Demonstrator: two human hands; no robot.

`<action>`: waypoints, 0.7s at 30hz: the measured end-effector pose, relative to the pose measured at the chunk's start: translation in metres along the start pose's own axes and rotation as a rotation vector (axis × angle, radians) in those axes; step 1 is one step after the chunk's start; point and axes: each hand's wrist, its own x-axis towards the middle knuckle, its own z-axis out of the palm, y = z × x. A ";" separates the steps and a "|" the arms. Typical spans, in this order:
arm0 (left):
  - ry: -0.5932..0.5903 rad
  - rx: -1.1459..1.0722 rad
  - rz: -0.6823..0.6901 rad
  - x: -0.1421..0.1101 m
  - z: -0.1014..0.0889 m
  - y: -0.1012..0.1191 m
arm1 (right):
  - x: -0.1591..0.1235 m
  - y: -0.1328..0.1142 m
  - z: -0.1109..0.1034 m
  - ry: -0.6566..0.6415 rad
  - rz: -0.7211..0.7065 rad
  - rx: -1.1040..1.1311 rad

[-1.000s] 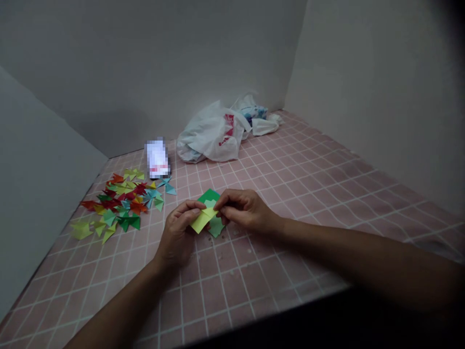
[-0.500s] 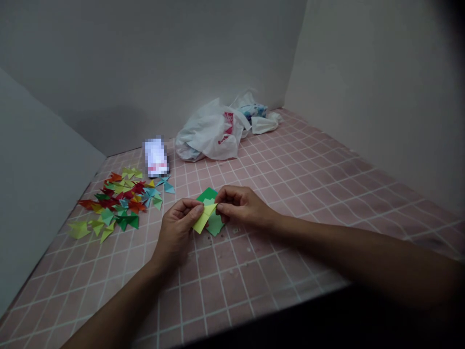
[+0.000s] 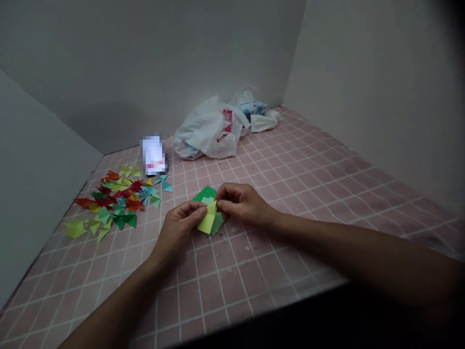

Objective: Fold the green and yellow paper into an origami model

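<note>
A yellow paper (image 3: 207,223) is sitting between the two hands, just above the desk (image 3: 308,194) and partly covering the papers beneath it. The left hand (image 3: 176,224) is gripping its left edge with thumb and fingers together on it; the right hand (image 3: 247,206) is pinching its upper corner between the fingertips. The yellow paper is showing a crease and looking only partly folded, so its shaping is probably not finished. A dark green paper (image 3: 207,192) and a light green paper (image 3: 218,224) are lying underneath, and how far these are folded I cannot tell. Off to the left, a spread of folded papers (image 3: 123,184) is lying in red, orange, yellow, green and blue, apparently already shaped.

Counting: one yellow paper is being held, at least two green ones are showing under it, and well over a dozen folded pieces are overlapping too much for an exact number. Farther out, one phone (image 3: 154,152) and one red-printed white bag (image 3: 210,131) are resting, with one blue-patterned bundle (image 3: 257,107) lying behind the bag.
</note>
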 end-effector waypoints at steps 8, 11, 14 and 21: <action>0.025 0.004 0.025 0.001 0.001 0.001 | -0.001 -0.002 -0.002 -0.041 0.048 0.037; 0.038 0.017 0.039 0.000 0.002 0.002 | -0.001 -0.002 -0.001 -0.043 0.065 0.065; 0.039 0.038 0.037 0.000 0.002 0.002 | 0.000 0.000 -0.001 -0.051 0.076 0.080; 0.047 0.007 0.032 0.000 0.001 0.001 | -0.001 -0.001 0.000 -0.065 0.033 0.057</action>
